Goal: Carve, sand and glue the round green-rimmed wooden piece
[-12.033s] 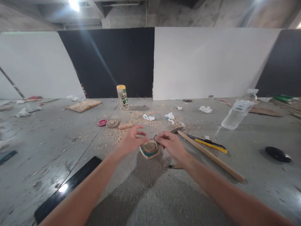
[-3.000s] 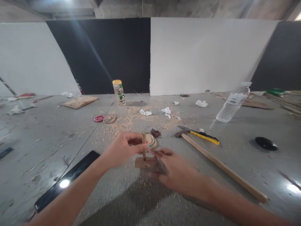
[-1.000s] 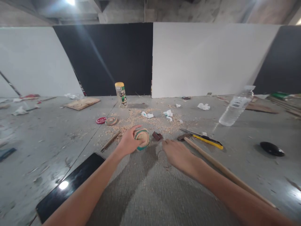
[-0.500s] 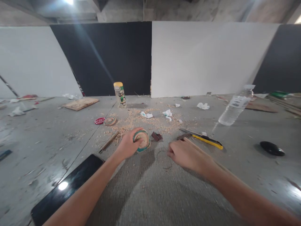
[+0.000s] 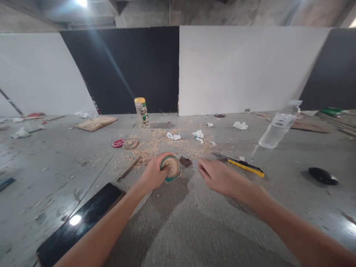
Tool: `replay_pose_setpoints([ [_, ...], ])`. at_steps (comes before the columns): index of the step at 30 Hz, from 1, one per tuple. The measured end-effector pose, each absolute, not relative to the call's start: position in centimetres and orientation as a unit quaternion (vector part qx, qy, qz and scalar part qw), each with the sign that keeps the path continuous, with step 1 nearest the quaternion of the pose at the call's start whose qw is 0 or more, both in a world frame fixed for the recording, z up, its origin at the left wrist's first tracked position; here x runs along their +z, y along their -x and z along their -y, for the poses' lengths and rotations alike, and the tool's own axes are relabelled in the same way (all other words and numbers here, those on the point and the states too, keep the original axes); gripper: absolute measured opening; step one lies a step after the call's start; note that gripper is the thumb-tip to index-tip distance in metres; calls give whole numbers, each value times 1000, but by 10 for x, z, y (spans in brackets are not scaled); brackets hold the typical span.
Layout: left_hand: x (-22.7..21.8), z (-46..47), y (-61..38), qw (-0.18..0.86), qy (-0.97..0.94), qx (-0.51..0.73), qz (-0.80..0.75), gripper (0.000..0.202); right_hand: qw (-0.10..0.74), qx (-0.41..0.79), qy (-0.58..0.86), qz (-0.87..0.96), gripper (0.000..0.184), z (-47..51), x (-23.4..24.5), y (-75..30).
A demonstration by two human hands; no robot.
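Note:
My left hand (image 5: 156,171) is wrapped round the edge of a round wooden disc (image 5: 174,168) with a teal ring near its rim, thumb on the pale face. The disc is held up off the floor and tilted towards me. To its right, my right hand (image 5: 215,174) is closed with the fingers curled in; whatever it may hold is hidden. Between the hands lies a folded dark brown piece (image 5: 185,161), perhaps sandpaper. A yellow utility knife (image 5: 246,168) rests just beyond my right hand, beside a thin dark metal tool (image 5: 221,155).
Wood shavings and crumpled tissues (image 5: 173,136) lie ahead. At left are a wooden-handled tool (image 5: 129,168), a phone (image 5: 80,222), a red tin lid (image 5: 118,143) and another wooden disc (image 5: 130,143). A yellow-capped bottle (image 5: 141,113), a water bottle (image 5: 279,126) and a black mouse (image 5: 322,175) stand around.
My left hand has shifted slightly right with the disc, and its face has turned a little. My right hand has turned and risen slightly, staying closed.

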State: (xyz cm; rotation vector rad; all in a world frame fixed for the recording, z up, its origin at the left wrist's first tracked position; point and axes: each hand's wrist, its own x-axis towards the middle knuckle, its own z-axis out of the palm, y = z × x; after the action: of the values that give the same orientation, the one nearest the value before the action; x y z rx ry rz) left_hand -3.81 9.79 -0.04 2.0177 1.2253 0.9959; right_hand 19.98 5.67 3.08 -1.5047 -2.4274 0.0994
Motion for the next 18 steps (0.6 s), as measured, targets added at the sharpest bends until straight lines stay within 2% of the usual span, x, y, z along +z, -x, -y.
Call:
replay_pose_setpoints([
  [5, 4, -90, 25, 384, -719, 387, -431, 37, 213, 117, 485, 840, 14, -58, 43, -202],
  [11, 4, -80, 14, 506, -641, 387, -428, 44, 244, 205, 456, 831, 13, -55, 51, -202],
  [13, 6, -75, 11, 535, -617, 390, -425, 45, 251, 190, 463, 829, 18, -54, 53, -200],
  [18, 8, -66, 1, 604, -573, 383, -402, 43, 298, 60, 443, 843, 24, -53, 45, -192],
])
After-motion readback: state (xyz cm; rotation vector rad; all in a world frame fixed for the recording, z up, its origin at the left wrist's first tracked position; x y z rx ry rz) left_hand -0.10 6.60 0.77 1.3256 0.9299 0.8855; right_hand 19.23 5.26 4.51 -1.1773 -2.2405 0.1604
